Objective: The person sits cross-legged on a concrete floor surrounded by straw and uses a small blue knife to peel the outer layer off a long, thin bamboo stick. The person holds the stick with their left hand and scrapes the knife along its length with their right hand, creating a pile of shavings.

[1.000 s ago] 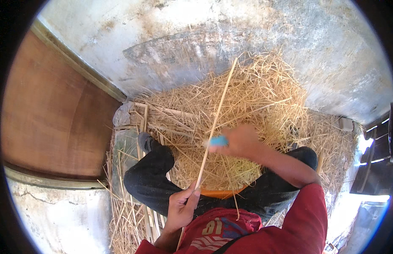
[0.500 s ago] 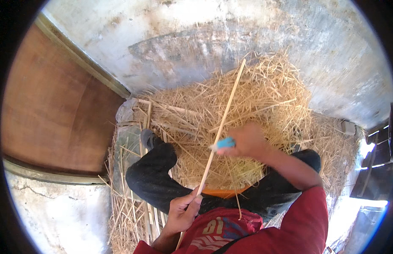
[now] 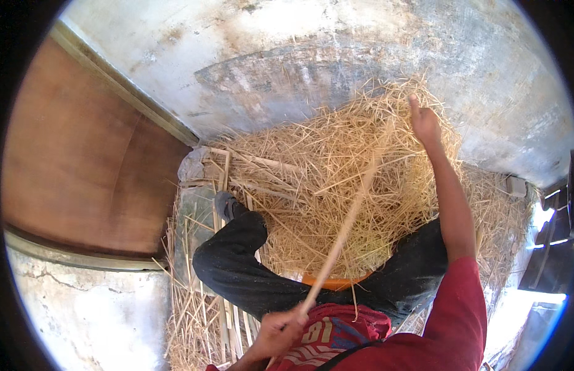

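Observation:
A long, pale split-wood or bamboo stick (image 3: 347, 226) slants up and away from my lap, its far part blurred by motion. My left hand (image 3: 280, 334) is closed around its lower part, close to my waist. Far out to the right, above the top of the shavings pile, is my right hand (image 3: 426, 125), arm stretched and one digit extended, the other fingers curled. The blue-handled knife it gripped in the earlier frame is hidden by the hand now. Stick and right hand are apart.
Curly straw-coloured shavings (image 3: 311, 161) heap up between my legs against the stained wall (image 3: 336, 55). Long sticks (image 3: 228, 315) lie by my left leg. Something orange (image 3: 336, 283) shows under the shavings in front of my lap. A brown panel (image 3: 82, 154) stands at left.
My right hand has swung from the middle of the stick out to the far right. The stick's far end has tipped to the right and blurred; my left hand still holds it.

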Available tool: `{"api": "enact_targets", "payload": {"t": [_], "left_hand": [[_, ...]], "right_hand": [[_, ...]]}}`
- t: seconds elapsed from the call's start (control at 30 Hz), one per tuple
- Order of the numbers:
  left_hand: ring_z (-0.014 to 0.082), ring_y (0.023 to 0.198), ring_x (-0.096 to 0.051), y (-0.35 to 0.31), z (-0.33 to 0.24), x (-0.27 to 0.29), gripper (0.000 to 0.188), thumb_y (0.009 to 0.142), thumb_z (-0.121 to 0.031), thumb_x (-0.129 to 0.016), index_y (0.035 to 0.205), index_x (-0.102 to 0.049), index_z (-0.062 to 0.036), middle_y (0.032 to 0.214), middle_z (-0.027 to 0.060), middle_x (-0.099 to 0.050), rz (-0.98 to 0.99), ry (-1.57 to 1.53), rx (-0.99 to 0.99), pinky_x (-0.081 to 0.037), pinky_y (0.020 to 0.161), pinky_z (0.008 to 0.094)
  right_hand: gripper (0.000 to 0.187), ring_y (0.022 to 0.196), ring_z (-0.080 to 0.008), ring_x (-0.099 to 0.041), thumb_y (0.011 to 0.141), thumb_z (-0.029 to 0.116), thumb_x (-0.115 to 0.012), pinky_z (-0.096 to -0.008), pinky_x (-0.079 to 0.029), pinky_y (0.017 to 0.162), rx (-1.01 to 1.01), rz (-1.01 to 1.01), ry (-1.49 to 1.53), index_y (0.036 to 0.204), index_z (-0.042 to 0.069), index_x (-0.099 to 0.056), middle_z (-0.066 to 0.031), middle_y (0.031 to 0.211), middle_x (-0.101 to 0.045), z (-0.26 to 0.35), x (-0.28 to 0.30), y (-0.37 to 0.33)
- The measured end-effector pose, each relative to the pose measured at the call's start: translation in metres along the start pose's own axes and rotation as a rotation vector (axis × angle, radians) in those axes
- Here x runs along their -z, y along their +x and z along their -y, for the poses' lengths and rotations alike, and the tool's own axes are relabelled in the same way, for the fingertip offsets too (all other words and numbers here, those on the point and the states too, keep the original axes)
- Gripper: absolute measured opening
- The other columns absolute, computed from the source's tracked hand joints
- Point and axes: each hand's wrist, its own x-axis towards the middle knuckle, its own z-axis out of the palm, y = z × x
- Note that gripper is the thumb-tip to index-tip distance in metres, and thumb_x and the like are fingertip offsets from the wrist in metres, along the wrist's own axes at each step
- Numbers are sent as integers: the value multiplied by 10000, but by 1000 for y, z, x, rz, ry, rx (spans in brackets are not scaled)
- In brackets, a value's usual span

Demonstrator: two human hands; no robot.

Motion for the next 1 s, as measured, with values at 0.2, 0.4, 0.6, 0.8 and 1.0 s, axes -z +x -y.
{"api": "enact_targets", "payload": {"t": [0.2,0.4,0.6,0.8,1.0], "left_hand": [[1,534,-364,48,18,21,348,953,-127,-520,1272,-518,15,615,-86,-424,-215,-278,-125,-289,471,172],[0,556,-377,49,1,12,349,952,-119,-526,1276,-517,10,630,-71,-448,-169,-176,-190,-300,488,170],[25,500,-360,52,-1,2,364,945,-153,-535,1270,-522,11,579,-56,-422,-186,-197,-163,-281,457,196],[1,530,-370,45,0,4,347,949,-116,-532,1282,-525,-21,608,-76,-442,-165,-68,-136,-312,469,177],[24,487,-359,41,5,3,347,953,-138,-515,1269,-525,5,587,-63,-417,-176,-153,-152,-274,440,193]], "right_hand": [[796,493,-261,-574,746,806,-419,-409,-459,492,743,417,-15,691,43,-640,-128,521,-550,118,-11,-192],[725,416,-274,-554,732,774,-476,-418,-442,446,781,382,-24,612,70,-607,-88,443,-515,126,-1,-200],[803,501,-299,-616,720,825,-405,-437,-480,482,762,464,-90,666,61,-644,-135,527,-581,124,0,-204],[717,410,-275,-553,736,786,-455,-401,-440,432,615,284,-147,622,95,-603,-97,458,-519,113,-14,-168],[815,461,-265,-597,766,816,-341,-410,-477,453,744,411,-199,693,61,-640,-101,500,-558,120,-8,-194]]}}
